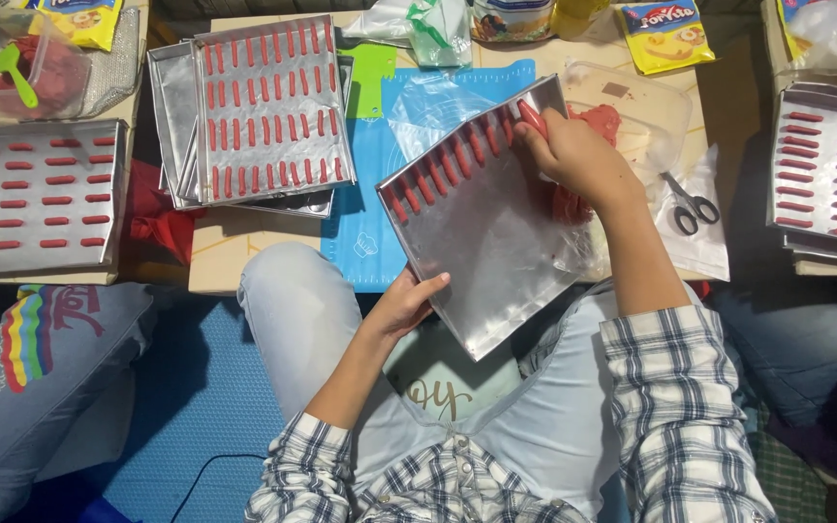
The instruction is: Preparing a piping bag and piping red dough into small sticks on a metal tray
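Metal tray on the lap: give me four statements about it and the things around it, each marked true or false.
1. The left hand grips the lower edge of the tilted metal tray. True.
2. The tray is fully covered with red strips. False: red strips line only its upper edge; the rest is bare.
3. The right hand is at the tray's top corner, on a red strip. True.
4. The scissors lie on the blue mat. False: they lie on clear plastic, right of the tray.
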